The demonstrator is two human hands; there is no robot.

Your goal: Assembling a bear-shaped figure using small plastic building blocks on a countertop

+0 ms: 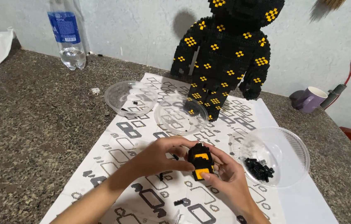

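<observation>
Both hands, left hand (pixel 158 155) and right hand (pixel 225 174), pinch the black-and-yellow brick block (pixel 200 161), fingers closed around it. Risk: squeeze pops bricks loose; bowl of black pieces (pixel 295 145) at 3 o'clock could get knocked.

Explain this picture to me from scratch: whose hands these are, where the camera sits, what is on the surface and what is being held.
No machine here: a person works bare-handed, and the single camera sits on their head, looking down. The left hand and right hand together hold a small black-and-yellow brick block. Beneath lies a printed instruction sheet on a speckled stone counter. On the sheet stand three clear plastic bowls; the right one holds loose black bricks. Behind stands a tall black-and-yellow brick figure, with a water bottle at left and a purple mug at right.
</observation>
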